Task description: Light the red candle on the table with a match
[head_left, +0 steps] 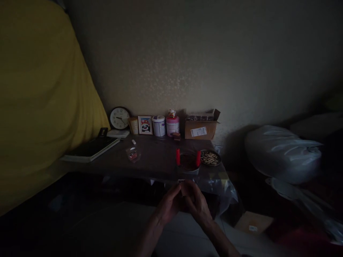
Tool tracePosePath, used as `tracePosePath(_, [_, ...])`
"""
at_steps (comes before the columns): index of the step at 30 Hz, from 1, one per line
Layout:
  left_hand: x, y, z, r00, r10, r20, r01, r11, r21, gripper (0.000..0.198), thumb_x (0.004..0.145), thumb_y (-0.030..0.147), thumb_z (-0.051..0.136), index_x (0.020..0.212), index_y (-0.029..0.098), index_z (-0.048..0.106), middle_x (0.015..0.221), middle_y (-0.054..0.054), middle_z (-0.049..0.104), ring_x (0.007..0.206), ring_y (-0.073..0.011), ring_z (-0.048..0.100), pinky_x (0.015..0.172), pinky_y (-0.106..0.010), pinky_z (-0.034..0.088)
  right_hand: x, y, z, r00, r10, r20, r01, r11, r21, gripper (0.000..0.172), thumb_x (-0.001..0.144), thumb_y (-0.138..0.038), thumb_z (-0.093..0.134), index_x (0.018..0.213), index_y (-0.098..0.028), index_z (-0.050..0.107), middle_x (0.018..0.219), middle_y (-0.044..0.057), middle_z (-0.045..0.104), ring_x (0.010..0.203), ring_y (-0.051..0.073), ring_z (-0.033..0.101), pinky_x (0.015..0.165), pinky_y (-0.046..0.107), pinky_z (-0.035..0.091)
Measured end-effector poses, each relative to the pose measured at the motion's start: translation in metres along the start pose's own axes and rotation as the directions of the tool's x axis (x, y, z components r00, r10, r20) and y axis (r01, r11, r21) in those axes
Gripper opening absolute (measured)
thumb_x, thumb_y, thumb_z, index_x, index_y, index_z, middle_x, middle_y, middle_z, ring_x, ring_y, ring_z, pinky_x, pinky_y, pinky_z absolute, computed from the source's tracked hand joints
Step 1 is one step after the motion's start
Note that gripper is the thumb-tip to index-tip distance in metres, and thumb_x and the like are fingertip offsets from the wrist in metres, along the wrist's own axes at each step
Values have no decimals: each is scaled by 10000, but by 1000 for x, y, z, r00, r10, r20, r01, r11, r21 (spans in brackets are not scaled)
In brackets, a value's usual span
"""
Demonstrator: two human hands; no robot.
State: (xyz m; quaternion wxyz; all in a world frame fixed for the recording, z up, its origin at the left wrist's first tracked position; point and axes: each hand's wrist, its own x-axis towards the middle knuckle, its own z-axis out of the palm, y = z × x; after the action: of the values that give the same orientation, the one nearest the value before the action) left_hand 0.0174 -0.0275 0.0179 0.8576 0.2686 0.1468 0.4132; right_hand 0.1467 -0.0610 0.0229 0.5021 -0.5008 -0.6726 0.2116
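My left hand [169,204] and my right hand [197,202] meet in front of the table's near edge, fingers pinched together around something small that the dim light hides. Just beyond them on the dark table [155,162] stands a round container with red handles [188,161]. To its right lies a dish of pale small sticks [210,157].
Along the wall stand a clock [119,118], a small panda picture [145,125], a white tin [159,125], a pink tin [172,125] and an open cardboard box [201,125]. A dark book [91,147] lies at left. A yellow curtain [40,100] hangs left; a white bag [281,151] sits right.
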Motion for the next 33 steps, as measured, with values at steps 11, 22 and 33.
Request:
tracePosePath(11, [1,2,-10,977,-162,-140,172,983,59,296,815,332,508,920,92,644,762,-80,672,669,-157,602,562,-260,436,14,7,-30,999,-21,46,23,999,-31,203,871,-311,473,893,-197,640,948,66,632,923,202,589,814,317,471])
tracePosePath(22, [2,-6,-10,960,-124,-251,187,951,245,185,749,311,535,755,142,609,605,0,579,480,-106,502,427,-229,289,7,16,-22,965,-73,252,156,932,-328,193,873,-189,460,874,-234,648,874,30,619,814,150,582,704,230,457])
tracePosePath(33, [0,-4,-9,950,-107,-295,205,923,327,190,708,325,542,757,152,603,582,12,562,442,-100,471,411,-237,253,8,11,-23,955,13,297,107,917,-384,159,854,-180,454,782,-198,595,809,15,628,732,136,577,640,217,418])
